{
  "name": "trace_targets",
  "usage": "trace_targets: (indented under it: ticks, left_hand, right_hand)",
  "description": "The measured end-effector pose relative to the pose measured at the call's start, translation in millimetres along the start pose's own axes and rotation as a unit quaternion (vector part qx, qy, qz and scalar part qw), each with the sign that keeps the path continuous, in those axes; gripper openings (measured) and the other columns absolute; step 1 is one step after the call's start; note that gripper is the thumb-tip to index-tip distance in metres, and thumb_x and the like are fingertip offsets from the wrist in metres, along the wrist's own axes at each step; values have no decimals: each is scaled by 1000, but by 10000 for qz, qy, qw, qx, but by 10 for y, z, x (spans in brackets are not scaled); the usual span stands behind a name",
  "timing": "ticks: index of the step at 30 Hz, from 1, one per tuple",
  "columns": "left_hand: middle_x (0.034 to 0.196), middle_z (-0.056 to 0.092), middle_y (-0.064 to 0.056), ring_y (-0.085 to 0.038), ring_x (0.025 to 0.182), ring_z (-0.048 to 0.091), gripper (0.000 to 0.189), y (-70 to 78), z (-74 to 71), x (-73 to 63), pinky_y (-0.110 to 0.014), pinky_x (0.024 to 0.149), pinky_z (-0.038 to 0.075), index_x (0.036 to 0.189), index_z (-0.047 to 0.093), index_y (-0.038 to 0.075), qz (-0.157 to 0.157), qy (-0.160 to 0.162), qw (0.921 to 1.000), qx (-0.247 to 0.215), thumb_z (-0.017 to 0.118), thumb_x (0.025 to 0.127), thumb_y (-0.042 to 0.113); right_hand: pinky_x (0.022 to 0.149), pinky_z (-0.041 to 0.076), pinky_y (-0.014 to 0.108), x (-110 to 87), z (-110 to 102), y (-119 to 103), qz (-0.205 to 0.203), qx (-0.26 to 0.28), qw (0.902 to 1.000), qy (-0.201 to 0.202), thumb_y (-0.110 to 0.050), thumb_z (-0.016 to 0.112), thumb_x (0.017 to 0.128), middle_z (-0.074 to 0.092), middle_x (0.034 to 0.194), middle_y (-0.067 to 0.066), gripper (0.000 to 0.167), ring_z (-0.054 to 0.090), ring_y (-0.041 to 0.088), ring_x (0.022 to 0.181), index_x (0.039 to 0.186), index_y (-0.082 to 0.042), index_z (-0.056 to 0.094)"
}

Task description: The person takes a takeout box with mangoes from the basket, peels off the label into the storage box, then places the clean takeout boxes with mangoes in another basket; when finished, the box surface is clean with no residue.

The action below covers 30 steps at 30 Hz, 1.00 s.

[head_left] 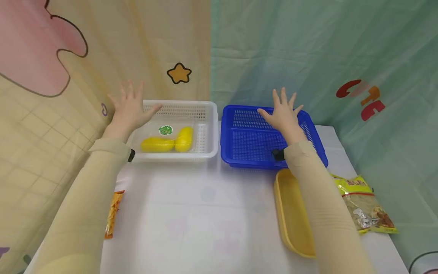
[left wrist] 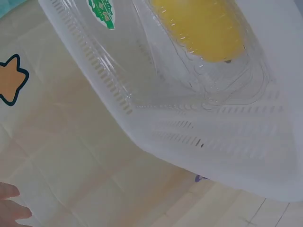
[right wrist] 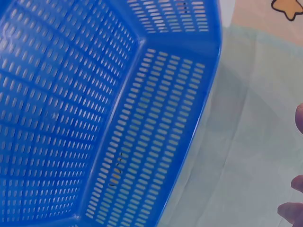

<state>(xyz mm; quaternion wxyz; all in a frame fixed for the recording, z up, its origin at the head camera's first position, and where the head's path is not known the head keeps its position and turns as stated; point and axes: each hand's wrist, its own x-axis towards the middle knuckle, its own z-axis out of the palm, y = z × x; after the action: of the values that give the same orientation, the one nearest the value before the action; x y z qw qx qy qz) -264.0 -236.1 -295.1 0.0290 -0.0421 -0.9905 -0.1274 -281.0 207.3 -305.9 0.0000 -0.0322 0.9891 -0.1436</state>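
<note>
Both arms reach forward with fingers spread and nothing held. The left hand (head_left: 128,112) is over the back left corner of a white plastic basket (head_left: 213,131). Inside that basket lies a clear plastic package (left wrist: 142,61) with a green label (head_left: 165,130) and two yellow, oblong fruits (head_left: 184,139). Over the blue plastic basket (head_left: 244,142) on the right is the right hand (head_left: 284,118), its palm facing down and thumb pointing left. In the right wrist view the blue basket's slotted wall fills most of the picture, with a few fingertips (right wrist: 292,213) at the edge.
A yellow oval basket (head_left: 294,217) stands in front of the blue one, partly behind the right forearm. Right of it lies a yellow printed food bag (head_left: 364,205). An orange snack packet (head_left: 114,215) is by the left forearm. Printed curtains (head_left: 273,49) surround the white table (head_left: 191,228).
</note>
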Motion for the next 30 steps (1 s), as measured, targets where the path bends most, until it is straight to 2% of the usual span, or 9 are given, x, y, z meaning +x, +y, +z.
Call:
trace_targets:
  ticks: [3, 9, 14, 19, 21, 23, 26, 28, 30]
  left_hand:
    - [158, -25, -24, -48, 143, -27, 97, -42, -29, -59, -80, 103, -17, 157, -12, 12, -79, -26, 9997, -209, 33, 94, 70]
    - [161, -18, -23, -49, 144, -25, 95, -163, -82, -166, -78, 104, -16, 158, -8, 12, -187, 49, 9983, -549, 37, 95, 67]
    - [162, -11, -27, -50, 145, -21, 92, -294, -95, -236, -76, 109, -13, 158, -3, 11, -88, 145, 9969, -763, 37, 96, 65]
    - [161, -1, -32, -53, 147, -9, 86, -411, -71, -311, -71, 115, -6, 158, 6, 7, 3, 207, 9952, -959, 39, 98, 58]
    - [160, 4, -32, -53, 147, -4, 82, -454, -55, -352, -70, 117, 0, 158, 9, 5, -32, 230, 9940, -1065, 40, 99, 54]
    - [158, 14, -34, -53, 146, 11, 80, -510, -23, -389, -71, 116, 10, 157, 11, 4, -82, 221, 9930, -1158, 42, 100, 50]
    - [154, 25, -34, -54, 142, 21, 76, -624, 57, -438, -70, 114, 18, 155, 20, -1, -114, 190, 9920, -1239, 42, 101, 48]
    - [152, 29, -34, -55, 139, 25, 74, -720, 131, -471, -70, 113, 20, 153, 23, -4, -151, 118, 9916, -1281, 40, 102, 48]
    - [154, 26, -35, -57, 139, 22, 73, -808, 209, -504, -71, 113, 20, 152, 25, -4, -244, 17, 9908, -1332, 38, 103, 48]
  right_hand:
    - [106, -8, 81, 1, 28, -57, -49, 9, 10000, -25, -60, 43, 98, -18, 163, 18, 91, -27, 51, 142, 159, -13, -5]
    - [108, -7, 79, -2, 66, -246, -242, 131, 9996, -41, -59, 44, 98, -15, 164, 16, 89, -25, 49, 143, 159, -15, -2]
    - [110, -6, 77, -10, 102, -468, -440, 255, 9987, -89, -58, 45, 98, -11, 165, 15, 87, -21, 48, 146, 160, -16, 1]
    - [114, -3, 74, -48, 205, -727, -631, 578, 9962, -192, -55, 49, 98, -3, 166, 13, 83, -13, 46, 149, 160, -17, 9]
    - [115, 0, 73, -68, 272, -840, -729, 781, 9941, -204, -53, 50, 98, 2, 166, 13, 80, -8, 45, 150, 159, -16, 13]
    - [117, 6, 71, -85, 350, -957, -827, 998, 9913, -230, -51, 52, 98, 9, 166, 14, 78, -1, 44, 151, 158, -15, 19]
    - [119, 22, 61, -104, 502, -1132, -988, 1306, 9861, -291, -46, 54, 99, 21, 163, 15, 73, 19, 39, 150, 156, -11, 26]
    - [119, 30, 54, -119, 612, -1243, -1048, 1469, 9829, -359, -43, 55, 99, 27, 161, 15, 70, 30, 35, 147, 155, -10, 29]
    - [116, 36, 48, -130, 730, -1339, -1076, 1629, 9798, -425, -41, 55, 99, 33, 158, 14, 67, 38, 32, 142, 154, -10, 32]
